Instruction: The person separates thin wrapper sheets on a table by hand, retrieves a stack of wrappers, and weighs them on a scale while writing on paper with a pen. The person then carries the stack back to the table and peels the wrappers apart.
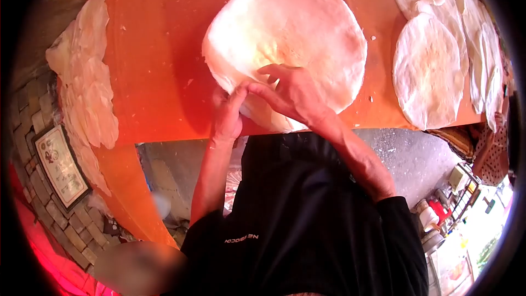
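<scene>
A large round flatbread [307,22] lies on the orange-covered table in front of me, its near edge at the table's front edge. My left hand [227,112] grips the bread's near left rim, with the thumb on top and most of the fingers hidden beneath. Over the near part of the bread is my right hand [296,93], its thumb pointing left to the left thumb. Its index finger is bent and apart from the thumb; the other fingers are partly hidden. The bread dips and creases close to both hands.
Several flatbreads [427,71] overlap at the table's right end. More thin sheets of bread [87,87] hang along the left end. Crumbs dot the orange table cover [153,49]. A framed sign [61,167] is by the brickwork at left. Another person [490,153] is at the far right.
</scene>
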Action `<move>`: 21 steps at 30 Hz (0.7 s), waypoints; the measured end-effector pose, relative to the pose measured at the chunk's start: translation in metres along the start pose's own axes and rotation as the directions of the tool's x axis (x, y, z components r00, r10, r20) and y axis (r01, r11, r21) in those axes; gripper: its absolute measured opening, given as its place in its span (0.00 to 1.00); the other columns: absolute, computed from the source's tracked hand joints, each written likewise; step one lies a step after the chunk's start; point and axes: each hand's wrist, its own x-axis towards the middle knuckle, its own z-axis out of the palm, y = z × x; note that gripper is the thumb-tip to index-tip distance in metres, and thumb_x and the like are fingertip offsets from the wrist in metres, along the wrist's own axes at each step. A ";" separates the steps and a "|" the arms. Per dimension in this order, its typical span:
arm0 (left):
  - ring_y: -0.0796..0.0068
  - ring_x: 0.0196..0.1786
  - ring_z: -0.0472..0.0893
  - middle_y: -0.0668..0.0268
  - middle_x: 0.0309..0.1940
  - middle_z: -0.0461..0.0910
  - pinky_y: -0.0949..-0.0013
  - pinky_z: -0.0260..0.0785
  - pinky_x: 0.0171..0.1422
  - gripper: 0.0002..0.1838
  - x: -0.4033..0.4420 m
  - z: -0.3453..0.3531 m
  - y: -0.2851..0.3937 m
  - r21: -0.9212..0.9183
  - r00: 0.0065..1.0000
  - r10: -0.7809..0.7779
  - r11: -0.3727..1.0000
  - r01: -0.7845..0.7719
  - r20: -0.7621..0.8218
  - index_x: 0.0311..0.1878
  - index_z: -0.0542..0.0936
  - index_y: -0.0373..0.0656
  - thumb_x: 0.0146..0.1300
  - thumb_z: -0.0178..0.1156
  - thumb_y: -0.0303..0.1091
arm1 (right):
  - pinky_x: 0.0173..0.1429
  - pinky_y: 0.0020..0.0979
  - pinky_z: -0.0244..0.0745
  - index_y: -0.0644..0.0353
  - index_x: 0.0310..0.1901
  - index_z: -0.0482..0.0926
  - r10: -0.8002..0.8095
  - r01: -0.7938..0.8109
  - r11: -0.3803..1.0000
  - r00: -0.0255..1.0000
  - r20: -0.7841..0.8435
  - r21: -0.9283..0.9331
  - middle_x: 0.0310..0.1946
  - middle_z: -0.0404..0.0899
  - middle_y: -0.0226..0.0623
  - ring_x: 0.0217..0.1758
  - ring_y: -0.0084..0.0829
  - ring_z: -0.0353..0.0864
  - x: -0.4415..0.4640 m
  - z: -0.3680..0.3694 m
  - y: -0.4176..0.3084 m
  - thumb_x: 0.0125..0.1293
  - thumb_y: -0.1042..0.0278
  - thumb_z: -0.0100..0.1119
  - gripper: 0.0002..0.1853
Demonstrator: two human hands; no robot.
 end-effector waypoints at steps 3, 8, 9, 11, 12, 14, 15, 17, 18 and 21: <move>0.74 0.53 0.73 0.64 0.52 0.74 0.69 0.66 0.58 0.25 -0.002 0.003 0.003 -0.046 0.996 0.039 0.998 -0.035 0.081 0.60 0.68 0.36 0.61 0.62 0.33 | 0.29 0.36 0.74 0.66 0.39 0.81 -0.088 0.087 0.992 0.996 0.008 0.092 0.22 0.79 0.48 0.25 0.39 0.81 -0.002 -0.012 -0.005 0.54 0.59 0.67 0.18; 0.78 0.49 0.74 0.67 0.47 0.76 0.72 0.66 0.54 0.22 0.001 0.004 -0.001 0.051 0.990 0.106 0.993 -0.111 0.091 0.53 0.74 0.36 0.59 0.66 0.36 | 0.34 0.26 0.70 0.68 0.40 0.79 0.229 -0.241 0.959 0.969 0.092 0.149 0.23 0.76 0.31 0.31 0.16 0.70 0.003 -0.026 0.011 0.61 0.71 0.58 0.09; 0.78 0.49 0.74 0.67 0.47 0.76 0.72 0.66 0.54 0.22 0.002 0.004 -0.002 0.048 0.990 0.109 0.992 -0.114 0.092 0.53 0.74 0.36 0.59 0.66 0.36 | 0.34 0.27 0.72 0.67 0.41 0.79 0.199 -0.206 0.974 0.977 0.075 0.097 0.24 0.78 0.34 0.30 0.20 0.74 0.004 -0.024 0.013 0.61 0.71 0.59 0.10; 0.78 0.47 0.74 0.67 0.46 0.77 0.72 0.67 0.52 0.19 0.000 0.004 -0.005 0.097 0.998 0.059 0.994 -0.055 -0.030 0.52 0.74 0.35 0.58 0.63 0.32 | 0.36 0.31 0.75 0.64 0.44 0.78 0.148 -0.144 0.988 0.986 0.078 -0.056 0.28 0.81 0.41 0.32 0.30 0.80 0.001 -0.018 0.010 0.60 0.71 0.59 0.11; 0.78 0.47 0.74 0.67 0.46 0.77 0.72 0.67 0.51 0.18 0.000 0.005 -0.007 0.119 0.996 0.037 0.993 -0.026 -0.085 0.51 0.75 0.35 0.58 0.62 0.30 | 0.39 0.33 0.76 0.62 0.45 0.78 0.124 -0.108 0.981 0.988 0.096 -0.158 0.31 0.82 0.45 0.33 0.37 0.83 0.000 -0.011 0.000 0.60 0.71 0.59 0.12; 0.74 0.48 0.75 0.64 0.47 0.77 0.69 0.70 0.51 0.21 0.005 -0.008 -0.029 0.080 0.964 -0.018 0.996 0.041 -0.265 0.55 0.72 0.35 0.58 0.61 0.29 | 0.42 0.36 0.77 0.56 0.47 0.77 0.024 0.097 0.904 0.960 0.278 -0.416 0.37 0.82 0.42 0.42 0.41 0.82 -0.002 0.024 0.016 0.59 0.70 0.56 0.14; 0.71 0.50 0.76 0.62 0.48 0.76 0.67 0.71 0.53 0.21 0.002 -0.007 -0.026 0.018 0.962 -0.074 0.996 0.082 -0.264 0.56 0.71 0.35 0.59 0.59 0.29 | 0.41 0.36 0.77 0.55 0.47 0.78 -0.069 0.135 0.915 0.981 0.183 -0.380 0.36 0.82 0.40 0.41 0.40 0.82 -0.006 0.021 0.017 0.59 0.69 0.55 0.14; 0.67 0.54 0.75 0.62 0.53 0.74 0.62 0.70 0.58 0.23 0.001 -0.027 -0.027 -0.047 0.956 -0.156 0.988 0.149 -0.251 0.60 0.69 0.38 0.60 0.54 0.25 | 0.35 0.36 0.76 0.60 0.36 0.78 -0.146 0.170 0.954 0.983 0.113 -0.247 0.26 0.80 0.42 0.30 0.39 0.81 0.004 0.007 0.028 0.54 0.68 0.58 0.09; 0.65 0.55 0.75 0.62 0.54 0.74 0.61 0.68 0.59 0.24 0.000 -0.035 -0.025 -0.059 0.973 -0.119 0.992 0.109 -0.196 0.61 0.68 0.38 0.59 0.55 0.25 | 0.39 0.32 0.76 0.60 0.42 0.80 -0.014 0.035 0.979 0.994 0.107 -0.201 0.29 0.82 0.38 0.35 0.31 0.83 0.010 -0.002 0.031 0.56 0.71 0.58 0.11; 0.63 0.60 0.71 0.60 0.58 0.71 0.59 0.64 0.64 0.28 -0.003 -0.077 -0.036 -0.137 0.989 -0.117 0.985 0.103 -0.094 0.64 0.65 0.40 0.59 0.55 0.26 | 0.39 0.29 0.76 0.67 0.39 0.80 0.219 -0.237 0.939 0.971 0.097 0.248 0.27 0.83 0.37 0.32 0.26 0.82 0.027 -0.099 0.018 0.59 0.74 0.55 0.09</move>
